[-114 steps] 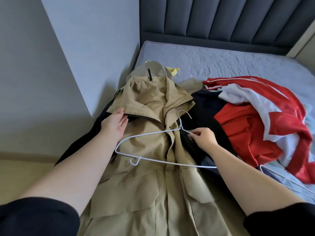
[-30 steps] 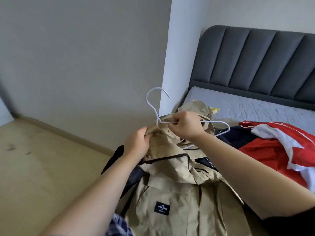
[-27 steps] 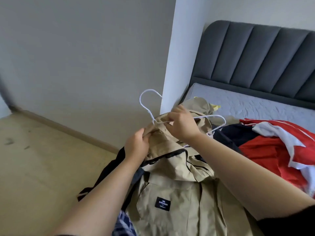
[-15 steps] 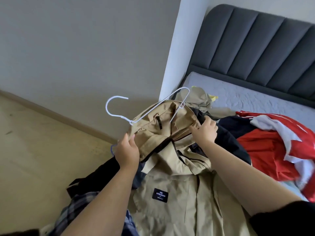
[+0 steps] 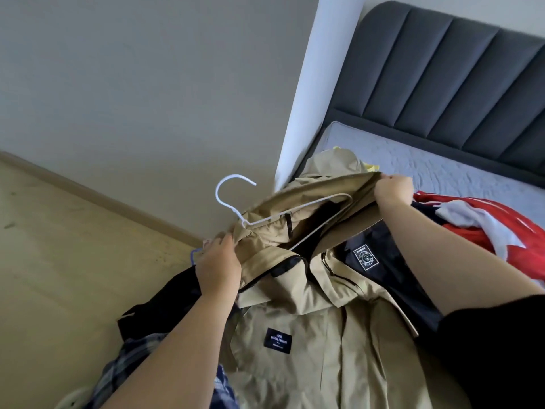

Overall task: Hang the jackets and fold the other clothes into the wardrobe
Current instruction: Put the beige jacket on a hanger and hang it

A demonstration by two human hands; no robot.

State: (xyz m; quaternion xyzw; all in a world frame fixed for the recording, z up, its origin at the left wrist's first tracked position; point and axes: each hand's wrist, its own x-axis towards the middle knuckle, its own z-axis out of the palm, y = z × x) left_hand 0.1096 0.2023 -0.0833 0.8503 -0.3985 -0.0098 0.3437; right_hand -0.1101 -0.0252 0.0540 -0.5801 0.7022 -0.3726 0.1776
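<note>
**Jacket stretched over hanger at bedside**

Grey walls and a padded headboard [image 5: 442, 69] frame the bed [image 5: 427, 163], heaped with clothes. At 9 o'clock of the tan jacket [image 5: 318, 335] the left hand [image 5: 216, 267] pinches its collar just below the white hanger [image 5: 244, 208]. Toward 1 o'clock the right hand [image 5: 393, 191] grips the shoulder fabric, fingers curled. Half a second ago that hand sat lower on the collar; now the shoulder is pulled wide over the wire.

light: soft, even daylight | shadows: faint | focus: slightly soft | edges: wide-angle bowing
</note>
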